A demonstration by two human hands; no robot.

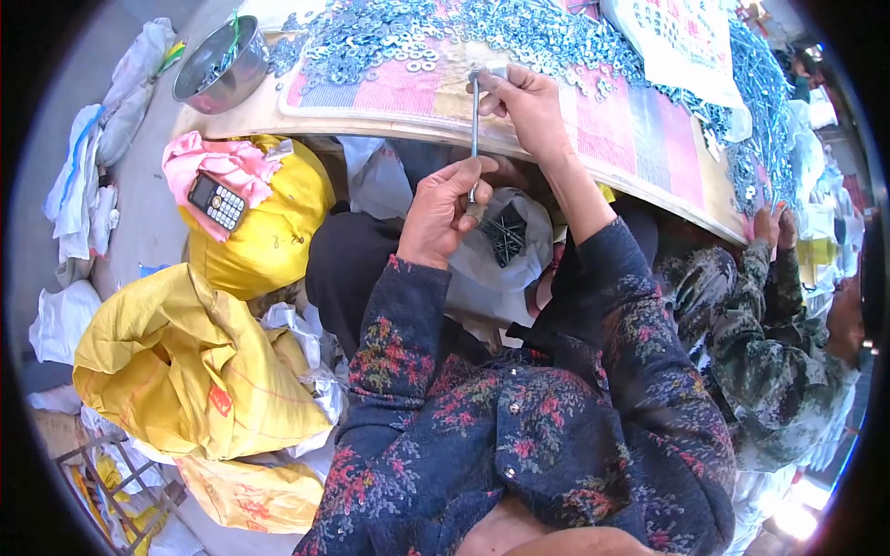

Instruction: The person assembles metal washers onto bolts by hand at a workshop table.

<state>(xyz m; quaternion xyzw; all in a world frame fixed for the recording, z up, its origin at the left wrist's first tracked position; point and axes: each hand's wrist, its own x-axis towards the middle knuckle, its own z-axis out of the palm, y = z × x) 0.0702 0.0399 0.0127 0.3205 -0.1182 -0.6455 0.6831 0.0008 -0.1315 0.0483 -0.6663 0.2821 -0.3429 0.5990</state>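
A long thin metal bolt (476,125) stands nearly upright in the picture between my two hands. My left hand (443,206) is closed round its lower end, just off the table's front edge. Thumb and fingers of my right hand (527,107) pinch at its upper end, over the striped cloth; a small piece there is too small to make out. Loose washers (371,46) are heaped on the far side of the table. Below my hands, a white bag (528,269) holds several long bolts (503,236).
A metal bowl (222,69) stands at the table's left end. A phone (217,201) lies with a pink cloth (199,157) on a full yellow sack (250,255). An open yellow sack (185,371) is nearer. A co-worker in a camouflage sleeve (756,334) works at right.
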